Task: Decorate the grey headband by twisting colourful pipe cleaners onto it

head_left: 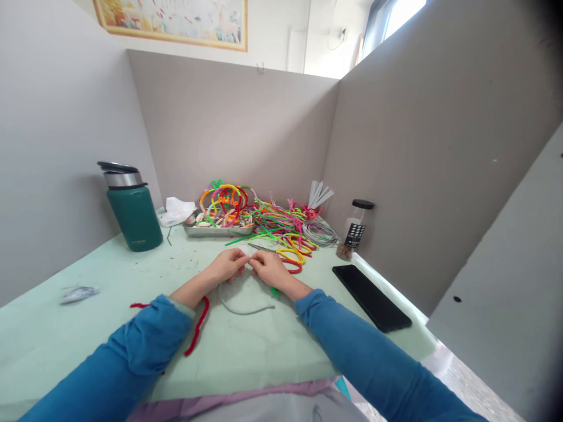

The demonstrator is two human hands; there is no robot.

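My left hand (227, 265) and my right hand (269, 269) meet fingertip to fingertip above the table, both closed in a pinch. What sits between the fingertips is too small and too covered to name. A thin grey cord (246, 313) curves out from beneath my left hand and ends on the tabletop below my right hand. Red pipe cleaner (197, 331) lies by my left wrist, partly hidden under the sleeve. A bit of green (275, 291) shows under my right wrist. Just beyond my fingers are the metal blades of scissors (263, 248).
Behind my hands stands a metal tray (215, 232) holding colourful pipe-cleaner shapes. Right of it lie heaped pipe cleaners (281, 217) and a grey coil (321, 233). A green bottle (135, 217) is left; a clear jar (353, 231) and phone (372, 297) are right. Grey partitions (237, 117) enclose the table.
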